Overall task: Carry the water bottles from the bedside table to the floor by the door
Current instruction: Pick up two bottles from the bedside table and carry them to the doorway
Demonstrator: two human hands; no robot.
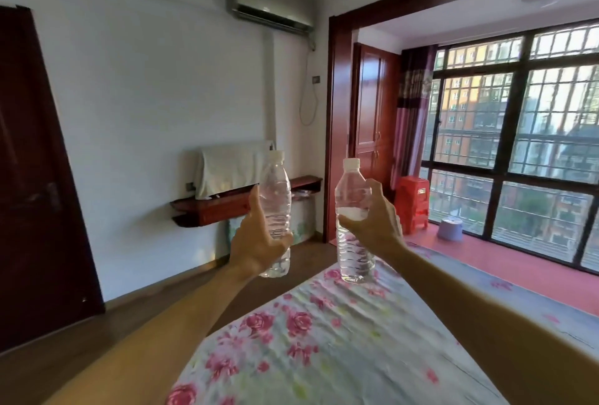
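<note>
I hold two clear plastic water bottles with white caps upright in the air in front of me. My left hand (pixel 257 242) grips the lower half of the left bottle (pixel 275 190), which looks nearly full. My right hand (pixel 376 220) grips the middle of the right bottle (pixel 351 184), whose water level sits at about the height of my fingers. Both bottles hang above the far corner of a bed with a flowered sheet (pixel 324 333). A dark wooden door (pixel 35 177) stands at the far left.
Brown floor (pixel 181 278) runs between the bed and the white wall. A wall-mounted wooden shelf (pixel 223 203) with a cloth-covered object sits ahead. To the right, a balcony area has a pink floor, red stools (pixel 413 203), a purple basin (pixel 450 227) and barred windows.
</note>
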